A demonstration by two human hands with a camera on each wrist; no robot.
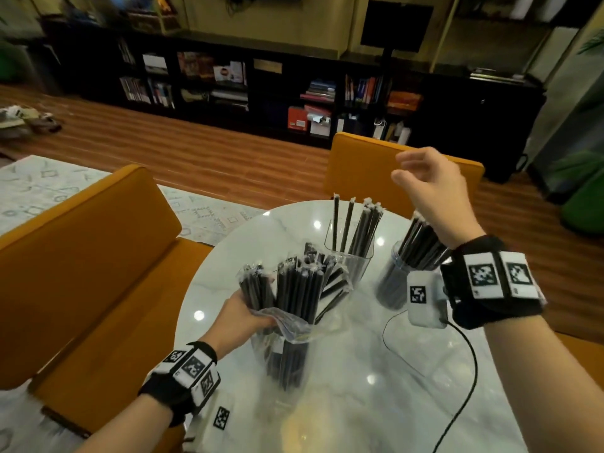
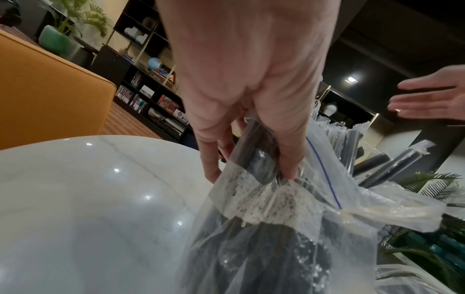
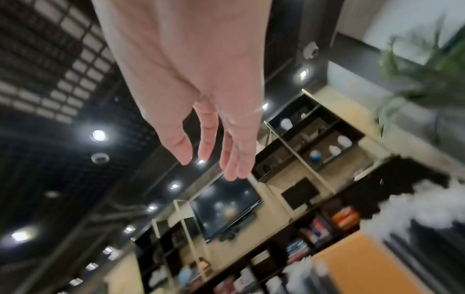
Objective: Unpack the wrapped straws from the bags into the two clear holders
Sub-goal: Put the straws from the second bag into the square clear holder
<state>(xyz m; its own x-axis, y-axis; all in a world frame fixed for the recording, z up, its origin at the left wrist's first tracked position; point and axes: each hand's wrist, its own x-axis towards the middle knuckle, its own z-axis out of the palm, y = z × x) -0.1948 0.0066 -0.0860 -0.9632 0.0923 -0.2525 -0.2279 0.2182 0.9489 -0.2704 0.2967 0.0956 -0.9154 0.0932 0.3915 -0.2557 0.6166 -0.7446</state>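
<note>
A clear plastic bag (image 1: 287,325) full of black wrapped straws (image 1: 295,289) stands upright on the round marble table (image 1: 359,403). My left hand (image 1: 242,317) grips the bag's folded-down rim and some straws on its left side; in the left wrist view my left hand (image 2: 251,127) pinches the bag (image 2: 289,199). Behind it stand two clear holders: the middle holder (image 1: 351,253) with a few straws, the right holder (image 1: 397,276) packed with straws. My right hand (image 1: 431,188) hovers empty above the right holder, and in the right wrist view my right hand (image 3: 208,139) shows relaxed, straight fingers.
Two orange chairs (image 1: 91,256) (image 1: 366,165) stand to the left of and behind the table. A black cable (image 1: 464,380) runs from my right wrist across the table. A paper marker tag (image 1: 221,417) lies near the table's front edge. Dark bookshelves (image 1: 294,93) line the far wall.
</note>
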